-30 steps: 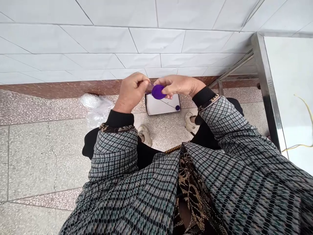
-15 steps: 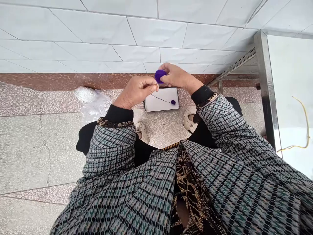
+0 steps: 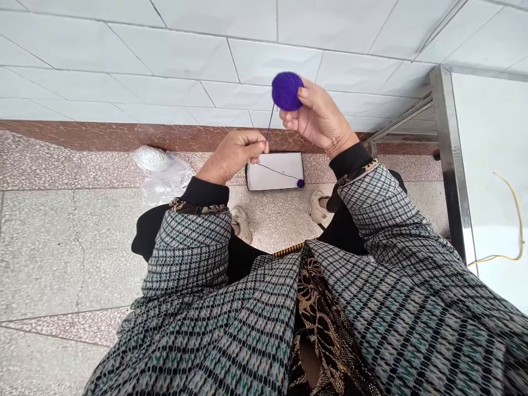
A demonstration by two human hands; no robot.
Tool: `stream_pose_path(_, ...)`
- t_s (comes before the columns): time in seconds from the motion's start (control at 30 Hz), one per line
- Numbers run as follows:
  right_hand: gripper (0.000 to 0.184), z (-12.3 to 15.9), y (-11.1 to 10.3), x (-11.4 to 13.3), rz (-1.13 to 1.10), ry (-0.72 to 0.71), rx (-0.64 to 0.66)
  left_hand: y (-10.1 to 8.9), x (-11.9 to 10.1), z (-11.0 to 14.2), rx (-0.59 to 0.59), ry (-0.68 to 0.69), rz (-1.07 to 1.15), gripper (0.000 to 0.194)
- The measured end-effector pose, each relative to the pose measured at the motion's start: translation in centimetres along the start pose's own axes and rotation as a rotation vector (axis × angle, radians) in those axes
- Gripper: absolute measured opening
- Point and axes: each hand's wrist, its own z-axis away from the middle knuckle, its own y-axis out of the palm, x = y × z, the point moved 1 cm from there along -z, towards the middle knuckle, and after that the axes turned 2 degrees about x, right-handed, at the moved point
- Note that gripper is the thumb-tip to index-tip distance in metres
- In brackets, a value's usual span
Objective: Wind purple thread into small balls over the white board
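Note:
My right hand (image 3: 315,113) grips a purple ball of yarn (image 3: 287,91), raised in front of the tiled wall. From the ball a strand of purple yarn (image 3: 270,124) runs down to my left hand (image 3: 241,151), which pinches it between thumb and fingers. Below my left hand the strand goes on to a smaller dark purple yarn ball (image 3: 301,183). That smaller ball lies at the right front corner of a shallow white box (image 3: 274,171) with dark edges, on the floor between my feet.
A clear plastic bag (image 3: 160,184) with white yarn (image 3: 150,158) lies on the floor at left. On the right stands a metal-framed table (image 3: 487,137) with a yellow cord (image 3: 517,209) on its white top. The tiled wall (image 3: 173,49) rises just ahead, and my shoes (image 3: 241,224) flank the box.
My right hand has lifted the purple ball up and away from my left hand, leaving a taut strand between them. The smaller ball has shifted right and forward toward the box's corner.

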Motion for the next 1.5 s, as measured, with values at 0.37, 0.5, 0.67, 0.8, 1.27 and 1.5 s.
stream_pose_path(0.37, 0.032, 0.0, -0.2, -1.0, 0.644, 0.307, 0.566, -2.7, -1.8, 1.6, 0.153, 0.060, -0.053, 0.034)
stream_pose_path(0.5, 0.054, 1.1, 0.1, 0.2, 0.105, 0.096, 0.477, -3.7, -1.7, 1.2, 0.156, 0.083, 0.076, 0.045)
stream_pose_path(0.67, 0.030, 0.6, 1.5, 0.2, -0.078, -0.075, 0.053, -1.3, -1.4, 0.3, 0.160, 0.074, 0.097, 0.034)
stream_pose_path(0.8, 0.015, -0.4, 1.3, -0.9, 0.329, 0.047, -0.123, 0.4, -2.4, 0.6, 0.312, 0.056, -0.129, 0.020)
stream_pose_path(1.27, 0.008, 0.5, 2.3, 0.6, -0.214, -0.031, -0.090, -0.9, -1.9, 0.9, 0.116, 0.058, -0.235, 0.018)
stream_pose_path(1.5, 0.029, -0.4, 2.3, -1.9, 0.635, 0.274, -0.037, -1.5, -3.4, 2.4, 0.104, 0.133, -0.293, 0.020)
